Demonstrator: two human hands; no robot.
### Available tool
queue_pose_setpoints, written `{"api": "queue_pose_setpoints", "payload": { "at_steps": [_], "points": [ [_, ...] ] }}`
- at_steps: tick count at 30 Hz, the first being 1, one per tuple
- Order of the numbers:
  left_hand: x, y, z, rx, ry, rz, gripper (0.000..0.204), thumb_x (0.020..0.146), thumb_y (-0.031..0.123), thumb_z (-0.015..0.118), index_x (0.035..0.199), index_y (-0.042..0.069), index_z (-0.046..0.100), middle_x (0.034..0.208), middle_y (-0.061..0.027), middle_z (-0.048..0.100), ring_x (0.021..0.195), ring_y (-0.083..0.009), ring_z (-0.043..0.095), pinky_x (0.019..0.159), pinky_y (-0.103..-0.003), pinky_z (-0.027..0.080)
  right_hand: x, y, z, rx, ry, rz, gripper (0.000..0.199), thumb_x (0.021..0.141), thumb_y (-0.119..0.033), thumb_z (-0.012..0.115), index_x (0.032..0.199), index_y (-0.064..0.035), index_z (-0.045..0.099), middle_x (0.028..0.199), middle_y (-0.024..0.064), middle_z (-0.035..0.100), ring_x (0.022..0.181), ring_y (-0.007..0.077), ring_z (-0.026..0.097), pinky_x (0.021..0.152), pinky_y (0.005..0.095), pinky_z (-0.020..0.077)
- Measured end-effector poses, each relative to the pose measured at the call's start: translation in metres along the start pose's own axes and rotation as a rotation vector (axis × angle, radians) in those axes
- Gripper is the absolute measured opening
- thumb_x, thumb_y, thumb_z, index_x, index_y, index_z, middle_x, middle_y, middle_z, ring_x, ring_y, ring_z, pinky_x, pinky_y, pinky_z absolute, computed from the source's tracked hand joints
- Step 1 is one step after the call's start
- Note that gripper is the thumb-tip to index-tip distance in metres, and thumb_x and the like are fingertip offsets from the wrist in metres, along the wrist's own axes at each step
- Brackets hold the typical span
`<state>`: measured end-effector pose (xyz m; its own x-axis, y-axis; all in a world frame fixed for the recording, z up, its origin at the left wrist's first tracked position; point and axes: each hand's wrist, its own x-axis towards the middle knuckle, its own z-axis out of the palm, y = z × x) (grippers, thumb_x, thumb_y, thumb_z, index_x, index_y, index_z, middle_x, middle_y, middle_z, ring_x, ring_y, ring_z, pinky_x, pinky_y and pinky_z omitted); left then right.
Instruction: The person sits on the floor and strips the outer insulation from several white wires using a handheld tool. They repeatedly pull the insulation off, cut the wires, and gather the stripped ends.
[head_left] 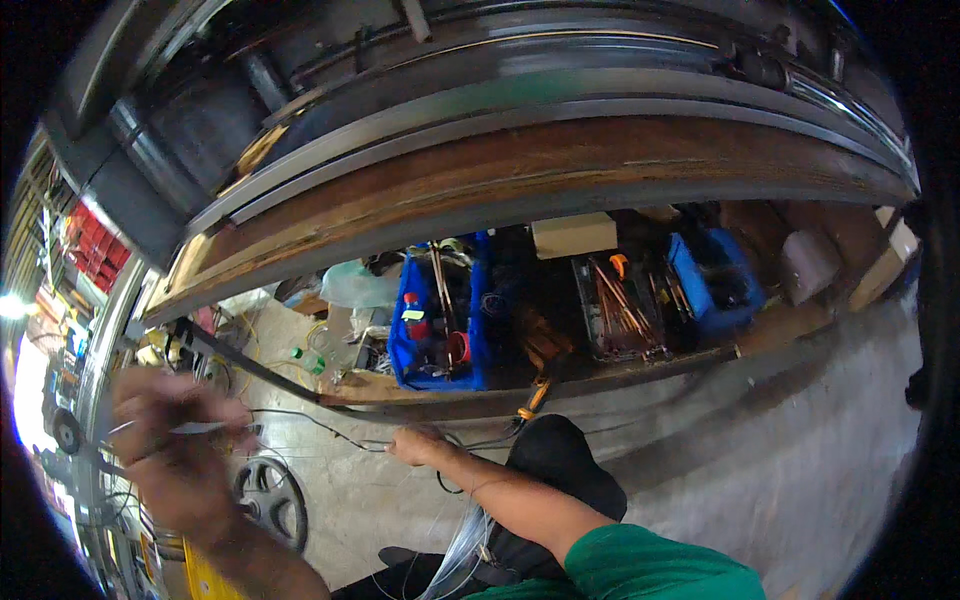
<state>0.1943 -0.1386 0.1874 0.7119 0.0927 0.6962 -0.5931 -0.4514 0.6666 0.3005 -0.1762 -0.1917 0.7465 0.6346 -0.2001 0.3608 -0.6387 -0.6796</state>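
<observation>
My left hand [180,450] is raised at the left, smeared by motion. A thin white strip [198,428] shows across its curled fingers; its kind is not clear. My right hand [418,447] is closed on a black cable [345,432] low over the floor, in front of the wooden shelf. The cable runs left past the raised hand and right towards an orange-and-black tool [533,402] at the shelf's edge. A bundle of thin clear strands [462,552] hangs by my lap.
A blue bin [398,352] with a red-capped bottle and rods stands on the lower shelf [640,366]. Right of it are a tray of copper-coloured rods [622,305] and another blue bin [700,318]. A black handwheel [270,500] is at lower left; a metal-edged bench [560,150] overhangs.
</observation>
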Motion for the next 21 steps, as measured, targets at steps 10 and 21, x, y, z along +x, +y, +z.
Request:
{"api": "queue_pose_setpoints", "payload": {
  "at_steps": [10,21],
  "points": [
    [-0.028,-0.001,0.023,-0.186,-0.198,0.329,0.032,0.096,0.037,0.051,0.089,0.006,0.056,0.096,-0.0176,0.063,0.074,-0.0264,0.061,0.063,-0.039,0.053,0.001,0.021,-0.022,0.108,-0.117,0.130,0.042,0.093,-0.037,0.054,0.101,0.0010,0.070,0.105,0.0227,0.068,0.098,0.0362,0.066,0.085,0.0473,0.0509],
    [-0.123,-0.209,0.252,0.106,-1.134,0.335,0.032,0.085,0.015,0.064,0.116,0.007,0.062,0.144,-0.0150,0.042,0.111,-0.0348,0.058,0.083,-0.043,0.055,0.012,0.023,-0.008,0.210,0.060,0.167,0.045,0.095,-0.042,0.052,0.109,-0.0006,0.066,0.114,0.0236,0.064,0.105,0.0378,0.063,0.092,0.0482,0.0468]
  ]
}}
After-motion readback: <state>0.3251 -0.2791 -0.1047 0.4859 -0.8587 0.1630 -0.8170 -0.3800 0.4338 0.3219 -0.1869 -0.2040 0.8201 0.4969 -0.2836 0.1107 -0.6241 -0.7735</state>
